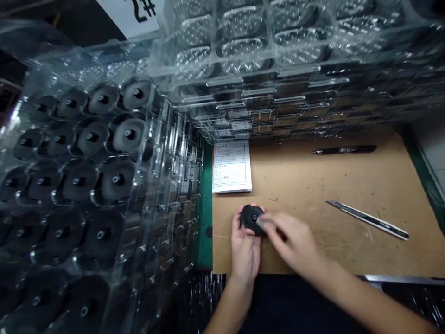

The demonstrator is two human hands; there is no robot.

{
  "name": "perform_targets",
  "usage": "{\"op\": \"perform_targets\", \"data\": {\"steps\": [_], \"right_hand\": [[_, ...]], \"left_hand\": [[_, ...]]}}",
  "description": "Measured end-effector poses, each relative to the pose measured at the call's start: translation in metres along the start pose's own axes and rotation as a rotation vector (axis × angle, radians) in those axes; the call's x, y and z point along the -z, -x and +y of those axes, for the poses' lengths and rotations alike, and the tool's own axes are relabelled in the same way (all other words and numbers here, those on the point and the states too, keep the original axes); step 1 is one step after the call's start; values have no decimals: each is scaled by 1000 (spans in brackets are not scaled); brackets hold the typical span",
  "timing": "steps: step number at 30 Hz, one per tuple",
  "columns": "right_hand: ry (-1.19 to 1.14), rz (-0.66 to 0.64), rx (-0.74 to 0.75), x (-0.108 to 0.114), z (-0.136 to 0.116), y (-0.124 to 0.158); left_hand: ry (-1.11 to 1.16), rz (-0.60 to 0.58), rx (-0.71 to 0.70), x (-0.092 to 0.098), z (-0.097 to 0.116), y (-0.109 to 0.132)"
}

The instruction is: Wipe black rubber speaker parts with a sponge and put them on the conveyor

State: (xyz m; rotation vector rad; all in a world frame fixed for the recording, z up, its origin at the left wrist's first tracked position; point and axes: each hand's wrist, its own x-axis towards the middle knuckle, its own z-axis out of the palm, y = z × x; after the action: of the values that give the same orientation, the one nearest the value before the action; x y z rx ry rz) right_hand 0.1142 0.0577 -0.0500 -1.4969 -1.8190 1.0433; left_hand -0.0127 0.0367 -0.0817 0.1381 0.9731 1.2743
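Pinching the disc (248, 219) by its rim with the curled fingers of the left hand (244, 250), above the worktop (295, 185). Reaching its four o'clock side with bunched, blurred fingers of the right hand (301, 239); cannot tell whether pinching anything. Seemingly midway through this one disc; impossible to judge how many others are finished or left. At three o'clock from the disc, a knife (368, 220); at nine, a tray (144, 176) atop a stack, with rows of similar discs (118, 181), one per visible pocket. At eleven, a slip (232, 168); at two, a pen (346, 150). Farthest, at twelve, stacked trays (271, 99) with clear pockets, too blurred for checking contents.
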Motion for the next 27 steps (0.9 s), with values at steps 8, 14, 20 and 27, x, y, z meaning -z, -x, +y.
{"op": "perform_targets", "data": {"steps": [8, 14, 20, 27], "right_hand": [[34, 117, 39, 21, 3, -29], [-68, -5, 159, 26, -48, 14], [14, 201, 337, 40, -61, 29], [23, 1, 493, 43, -69, 50]], "left_hand": [[-46, -84, 124, -6, 15, 3], [-103, -109, 225, -23, 29, 32], [-168, -179, 171, -41, 32, 53], [-107, -164, -17, -67, 54, 59]]}}
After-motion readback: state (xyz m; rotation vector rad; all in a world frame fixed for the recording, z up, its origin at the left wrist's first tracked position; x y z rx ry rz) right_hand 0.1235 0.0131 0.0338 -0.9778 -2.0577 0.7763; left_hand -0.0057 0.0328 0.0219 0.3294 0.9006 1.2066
